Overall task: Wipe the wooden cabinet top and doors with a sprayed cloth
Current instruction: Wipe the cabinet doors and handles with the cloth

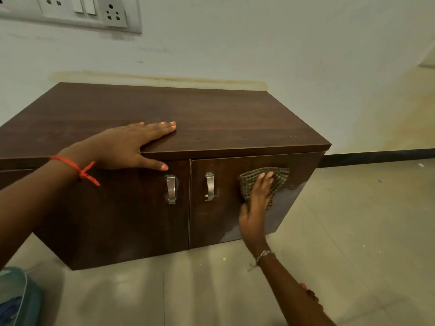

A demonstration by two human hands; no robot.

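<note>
Cloth flat on the right door

We are pressing it with our right hand, fingers straight, so the whole cloth is rubbing wood. Our left hand is lying flat, fingers extended, on the cabinet top, likely steadying us.

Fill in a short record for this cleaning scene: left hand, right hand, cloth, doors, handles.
left hand: flat on the cabinet top, thumb down over the front edge
right hand: presses the cloth against the right door
cloth: checked, on the upper part of the right door
doors: left door and right door both shut
handles: left handle and right handle, metal, either side of the middle seam
</note>
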